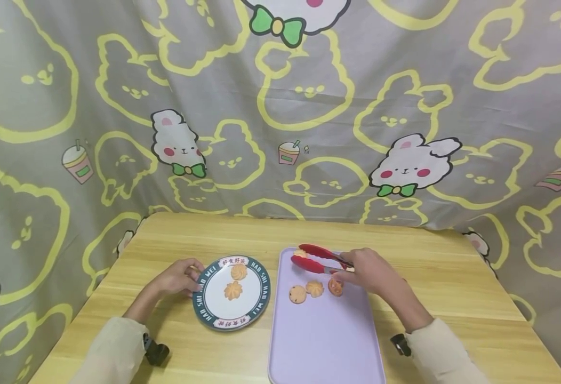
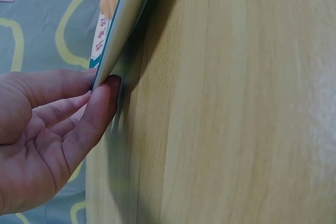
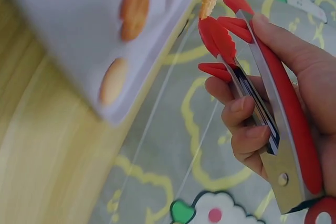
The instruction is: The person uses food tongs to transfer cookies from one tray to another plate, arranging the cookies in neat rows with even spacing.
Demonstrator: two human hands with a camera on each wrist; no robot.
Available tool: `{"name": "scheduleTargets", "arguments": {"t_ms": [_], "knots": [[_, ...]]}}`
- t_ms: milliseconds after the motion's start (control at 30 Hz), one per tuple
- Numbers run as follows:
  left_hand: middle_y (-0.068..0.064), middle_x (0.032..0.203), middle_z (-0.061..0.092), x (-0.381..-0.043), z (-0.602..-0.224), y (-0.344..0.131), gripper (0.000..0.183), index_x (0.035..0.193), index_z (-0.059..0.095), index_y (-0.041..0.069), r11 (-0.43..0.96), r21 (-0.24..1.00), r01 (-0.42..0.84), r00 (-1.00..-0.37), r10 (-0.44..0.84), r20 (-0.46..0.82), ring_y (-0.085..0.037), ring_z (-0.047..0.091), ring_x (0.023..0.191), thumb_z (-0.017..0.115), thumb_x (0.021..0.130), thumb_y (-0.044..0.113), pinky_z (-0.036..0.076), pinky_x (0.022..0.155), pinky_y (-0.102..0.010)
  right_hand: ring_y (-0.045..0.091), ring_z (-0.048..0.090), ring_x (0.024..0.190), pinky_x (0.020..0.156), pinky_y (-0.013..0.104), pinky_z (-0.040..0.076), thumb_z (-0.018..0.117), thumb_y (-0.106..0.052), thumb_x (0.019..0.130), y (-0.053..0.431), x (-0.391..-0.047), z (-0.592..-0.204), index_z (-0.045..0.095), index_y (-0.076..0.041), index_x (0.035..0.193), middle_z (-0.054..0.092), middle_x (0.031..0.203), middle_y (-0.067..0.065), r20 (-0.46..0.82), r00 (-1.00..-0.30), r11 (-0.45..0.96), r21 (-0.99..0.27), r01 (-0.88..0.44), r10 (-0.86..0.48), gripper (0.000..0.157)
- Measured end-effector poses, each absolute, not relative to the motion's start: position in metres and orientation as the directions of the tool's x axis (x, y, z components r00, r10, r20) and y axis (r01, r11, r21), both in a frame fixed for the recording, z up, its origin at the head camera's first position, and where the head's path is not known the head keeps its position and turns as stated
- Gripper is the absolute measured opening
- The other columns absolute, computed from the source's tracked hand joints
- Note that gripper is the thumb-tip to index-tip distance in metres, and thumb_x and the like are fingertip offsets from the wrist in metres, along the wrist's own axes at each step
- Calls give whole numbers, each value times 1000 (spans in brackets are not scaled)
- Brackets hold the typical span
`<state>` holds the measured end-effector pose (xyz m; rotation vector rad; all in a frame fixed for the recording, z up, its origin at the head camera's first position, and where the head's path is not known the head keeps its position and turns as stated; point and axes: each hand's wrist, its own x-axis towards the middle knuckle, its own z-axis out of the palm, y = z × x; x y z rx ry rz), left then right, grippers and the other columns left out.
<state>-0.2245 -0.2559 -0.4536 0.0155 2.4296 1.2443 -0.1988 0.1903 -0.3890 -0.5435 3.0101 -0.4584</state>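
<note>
My left hand (image 1: 181, 277) pinches the rim of a round plate (image 1: 256, 312) between thumb and fingers, as the left wrist view also shows. The plate has a dark green lettered border and a white middle. Two piped butter cookies (image 1: 233, 290) lie on it. In my right hand (image 1: 369, 272) are red and silver tongs (image 3: 281, 124), with a ridged cookie (image 3: 208, 3) between their red tips, over the far left part of a lilac tray (image 1: 323, 341). On the tray sit a dark-specked round cookie (image 1: 297, 294), a flower-shaped cookie (image 1: 314, 288) and one with a reddish-brown centre (image 1: 335, 287).
A light wooden table (image 1: 213, 234) carries plate and tray side by side, the tray to the right. Behind the table hangs a grey patterned curtain (image 1: 242, 106). Dark straps (image 1: 155, 352) sit at both wrists.
</note>
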Motion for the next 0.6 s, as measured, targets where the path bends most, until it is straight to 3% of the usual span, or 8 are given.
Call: {"name": "scheduleTargets", "arguments": {"t_ms": [200,333,600], "knots": [[-15,90,58,-225,-454,-256,42,114,51,-4,609,775,-170,-918,188,-349,-21,60,74,68,76,-5,58,64,-34,13,48,66,55,25,38,76,-42,76,158,-198,-387,67,-12,97,55,70,-4,-32,-934,886,-332,-325,-355,37],[-14,90,58,-226,-455,-256,42,115,51,-3,619,767,-168,-918,185,-350,-21,60,74,68,77,-4,58,64,-34,13,50,66,51,24,40,75,-44,76,141,-197,-388,68,-12,105,58,76,-3,-55,-928,886,-325,-332,-368,44],[-14,90,58,-227,-456,-256,42,115,51,-2,629,758,-173,-918,175,-355,-21,60,74,69,77,-4,58,64,-33,13,50,68,58,25,41,77,-41,75,117,-198,-395,69,-9,110,67,83,1,-36,-879,839,-319,-441,-475,48]]}}
